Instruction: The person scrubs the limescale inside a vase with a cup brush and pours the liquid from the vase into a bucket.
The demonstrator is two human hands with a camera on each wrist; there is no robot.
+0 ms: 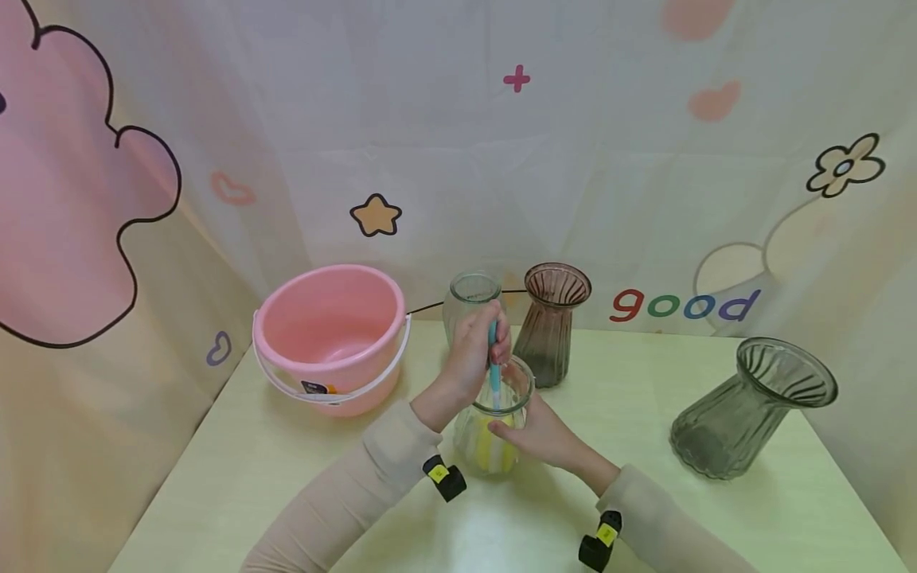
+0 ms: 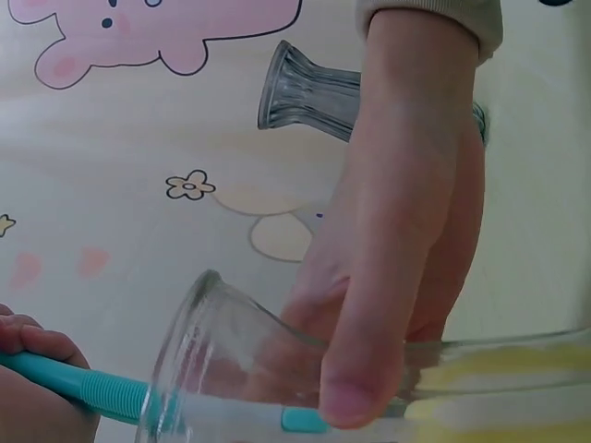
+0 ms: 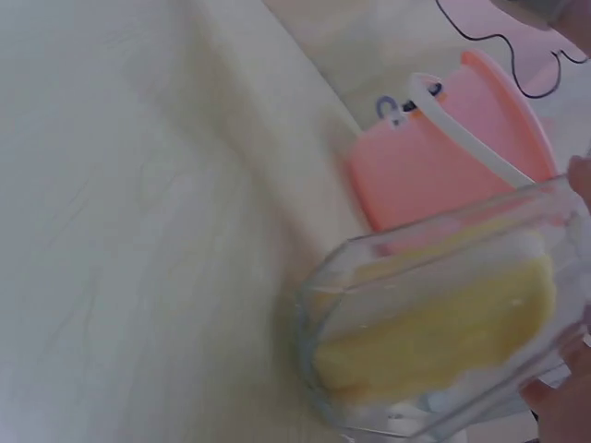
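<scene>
My left hand [image 1: 470, 354] grips the turquoise handle of a sponge bottle brush [image 1: 495, 380] from above. The handle runs down through the mouth of a clear glass jar [image 1: 526, 387]. Inside the jar sits the brush's yellow and white sponge head [image 3: 434, 332]. My right hand [image 1: 548, 432] holds the jar from its right side, thumb in front and the other fingers mostly hidden behind the glass. In the left wrist view, my right thumb [image 2: 365, 369] lies along the jar's wall. Whether the jar's base touches the table cannot be told.
A pink bucket [image 1: 329, 358] with a white handle stands left of the jar. Behind are another clear jar [image 1: 458, 314] and a brownish ribbed vase [image 1: 548, 342]. A grey-green ribbed vase [image 1: 731, 422] stands at the right of the pale table [image 1: 236, 493]. A printed curtain [image 1: 444, 95] hangs behind.
</scene>
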